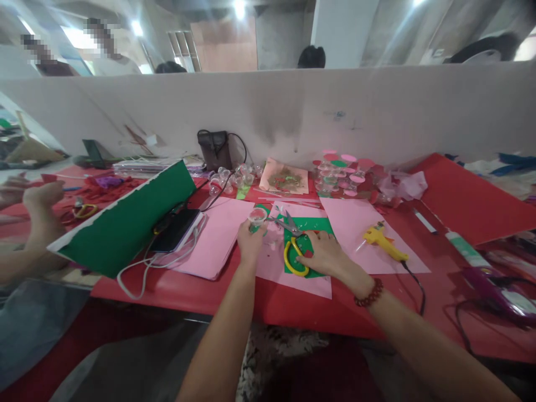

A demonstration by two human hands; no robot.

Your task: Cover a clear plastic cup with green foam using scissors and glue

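**One clear, round-rimmed plastic piece (257, 215) and a pair of yellow-handled metal scissors (294, 230) between two bare hands**

From here, I see the left hand (250, 241) pinching the plastic piece over the pink paper, fingers closed on its side. The right hand (324, 252) bends over the scissors' handles, above the green sheet (317, 223); I can't tell whether its fingers grip them. The blades stand apart, pointing towards the left hand, so I'd angle them away and pinch the piece lightly. The right palm is hidden, the piece's underside is covered, and small scraps blur.
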